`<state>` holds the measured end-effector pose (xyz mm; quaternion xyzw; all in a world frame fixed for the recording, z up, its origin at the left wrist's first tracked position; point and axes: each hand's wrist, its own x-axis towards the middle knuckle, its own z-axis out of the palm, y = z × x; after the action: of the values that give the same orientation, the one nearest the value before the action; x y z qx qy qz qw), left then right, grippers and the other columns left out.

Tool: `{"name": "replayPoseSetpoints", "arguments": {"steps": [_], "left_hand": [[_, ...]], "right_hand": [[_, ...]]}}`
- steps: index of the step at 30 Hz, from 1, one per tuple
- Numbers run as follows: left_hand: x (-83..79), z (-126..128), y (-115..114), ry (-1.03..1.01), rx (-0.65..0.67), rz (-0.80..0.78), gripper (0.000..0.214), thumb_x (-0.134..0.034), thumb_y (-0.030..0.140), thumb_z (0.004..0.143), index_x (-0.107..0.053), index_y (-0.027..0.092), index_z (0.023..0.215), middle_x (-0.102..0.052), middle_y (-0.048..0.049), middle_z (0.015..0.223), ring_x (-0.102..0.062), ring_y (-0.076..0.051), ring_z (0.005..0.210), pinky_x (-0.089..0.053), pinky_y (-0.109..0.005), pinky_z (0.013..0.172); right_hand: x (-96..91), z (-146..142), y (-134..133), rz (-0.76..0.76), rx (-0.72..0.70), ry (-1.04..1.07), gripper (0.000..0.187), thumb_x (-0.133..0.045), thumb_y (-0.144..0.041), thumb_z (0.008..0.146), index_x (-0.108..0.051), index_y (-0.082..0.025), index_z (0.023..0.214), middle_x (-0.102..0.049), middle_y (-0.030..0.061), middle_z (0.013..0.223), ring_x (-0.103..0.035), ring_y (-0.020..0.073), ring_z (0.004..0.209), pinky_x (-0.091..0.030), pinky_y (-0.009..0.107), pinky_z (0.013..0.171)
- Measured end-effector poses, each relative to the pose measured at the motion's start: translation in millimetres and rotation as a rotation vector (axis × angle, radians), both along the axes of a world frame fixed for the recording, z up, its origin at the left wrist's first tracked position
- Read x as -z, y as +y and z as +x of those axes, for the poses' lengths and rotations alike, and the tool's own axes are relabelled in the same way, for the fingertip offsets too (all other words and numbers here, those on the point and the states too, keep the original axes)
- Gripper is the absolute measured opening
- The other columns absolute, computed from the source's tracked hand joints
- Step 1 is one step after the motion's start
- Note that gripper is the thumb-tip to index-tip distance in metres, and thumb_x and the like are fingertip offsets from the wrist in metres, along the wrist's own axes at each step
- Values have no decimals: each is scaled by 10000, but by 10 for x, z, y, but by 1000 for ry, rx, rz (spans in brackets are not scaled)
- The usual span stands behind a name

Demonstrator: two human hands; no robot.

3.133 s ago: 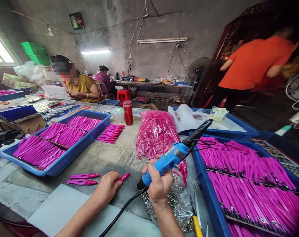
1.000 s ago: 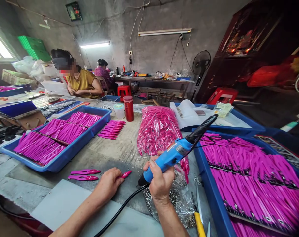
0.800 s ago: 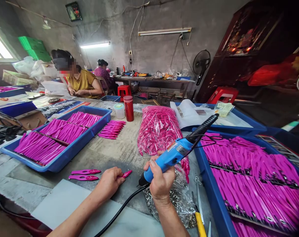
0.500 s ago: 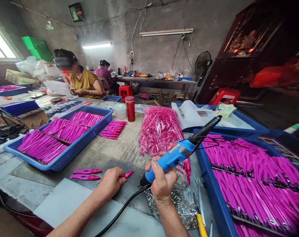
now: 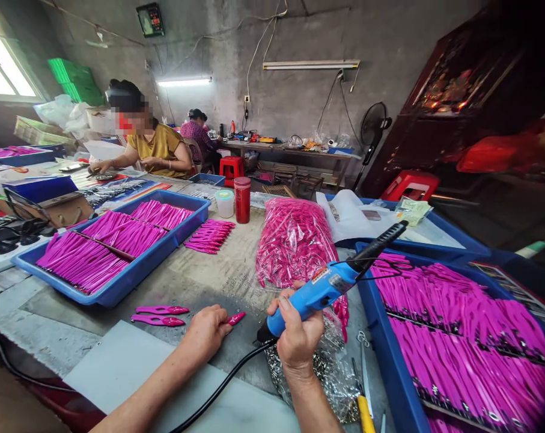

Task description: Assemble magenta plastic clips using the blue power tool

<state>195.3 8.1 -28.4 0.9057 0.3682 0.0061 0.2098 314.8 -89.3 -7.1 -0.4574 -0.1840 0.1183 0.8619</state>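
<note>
My left hand [image 5: 205, 331] rests on the worktop with its fingers closed on a small pink pointed plastic piece [image 5: 236, 318], most of which is hidden under the fingers. In my right hand [image 5: 299, 331] is a blue electric screwdriver [image 5: 315, 296], held slanting, its black nose low and left, apart from the pink piece. A black cable [image 5: 231, 373] passes near that nose and runs down to the left. Left of my left hand lie two pink long-handled pieces [image 5: 158, 321]. A clear bag of metal parts [image 5: 326, 367] sits under my right forearm.
Blue trays of pink strips stand at left [image 5: 96, 294] and right [image 5: 375, 337]. A bag of pink pieces [image 5: 294, 240], a row of pink pieces [image 5: 210, 236] and a red bottle [image 5: 242, 201] stand ahead. Across the table sits a co-worker [image 5: 159, 144]. A yellow-handled tool [image 5: 365, 415] lies at right.
The co-worker in yellow has stretched one arm out over the table to the left. The view has shifted slightly. Both my hands keep their holds and their places.
</note>
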Motion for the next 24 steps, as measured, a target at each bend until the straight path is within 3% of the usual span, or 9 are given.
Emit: {"name": "replayPoseSetpoints", "arguments": {"steps": [6,14,24], "left_hand": [[35,-65,15,-102,19,-28,155,-490,177,774,-527,182,623,-540,9,679,-517,-139,682,-359,-221,621],[-44,-51,13,-102,-31,-77,145,-470,205,788,-566,179,682,-575,-6,717,-532,-142,700,-368,-224,642],[-2,-82,82,-86,8,-111,250,-394,297,825,-614,183,791,-620,-20,786,-557,-159,752,-388,-230,670]], "right_hand": [[11,5,1,1,1,-5,330,-635,-307,669,-441,-182,905,-530,-58,626,-529,105,436,-440,252,475],[-29,17,-3,2,0,10,331,-637,-302,662,-435,-182,894,-534,-55,623,-528,105,440,-435,255,480],[-20,21,-5,-9,11,4,317,-614,-304,670,-454,-174,911,-534,-54,613,-524,110,428,-423,259,466]]}}
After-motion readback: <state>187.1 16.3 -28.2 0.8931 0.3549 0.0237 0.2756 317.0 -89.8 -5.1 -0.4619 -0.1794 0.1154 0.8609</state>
